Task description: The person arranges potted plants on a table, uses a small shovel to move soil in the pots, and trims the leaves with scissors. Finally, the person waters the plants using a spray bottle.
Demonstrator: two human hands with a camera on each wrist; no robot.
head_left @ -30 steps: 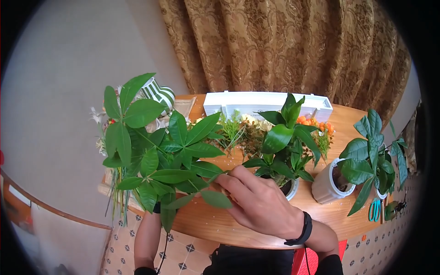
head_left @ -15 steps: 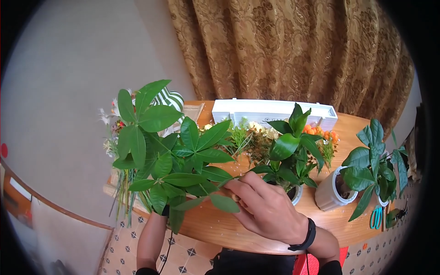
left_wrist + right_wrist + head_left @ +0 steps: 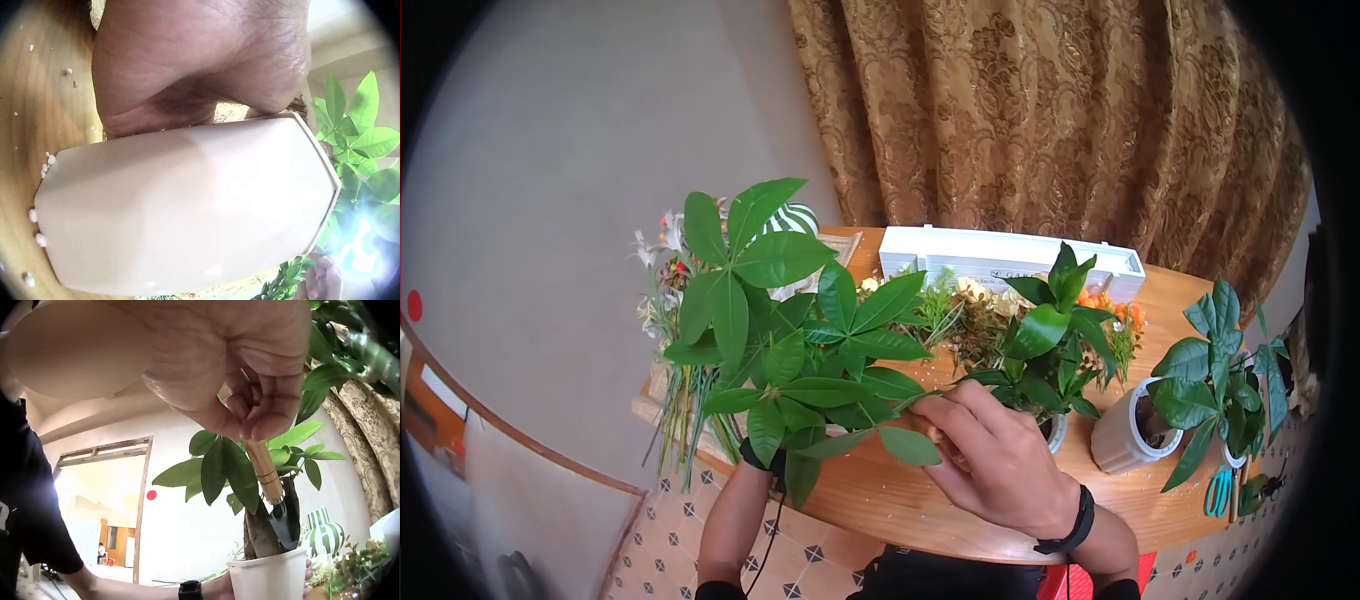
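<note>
In the left wrist view, my left hand [image 3: 200, 62] presses against a white angular plant pot [image 3: 187, 206] standing on the table. The right wrist view shows its fingers [image 3: 308, 575] wrapping round the pot's far side. Out of the pot grow thick trunks and broad green leaves of a potted plant [image 3: 785, 260], which hide most of the left hand in the head view. My right hand [image 3: 1005, 460] grips the wooden handle of a small hand trowel [image 3: 265, 475] from above. The trowel's dark blade points down beside the trunk, its tip at the pot's rim.
Right of my hands stand a dark-leaved plant [image 3: 1050, 345], a ribbed white pot [image 3: 1120, 440] and another leafy plant [image 3: 1225, 380]. Teal scissors [image 3: 1218, 492] lie near the right edge. Behind are a long white planter [image 3: 1010, 255] and orange flowers [image 3: 1125, 310]; cut flower stems [image 3: 690, 410] lie left.
The head view has shifted, so everything sits further right and slightly lower. Both hands keep their places at the plant, the right still gripping the trowel.
</note>
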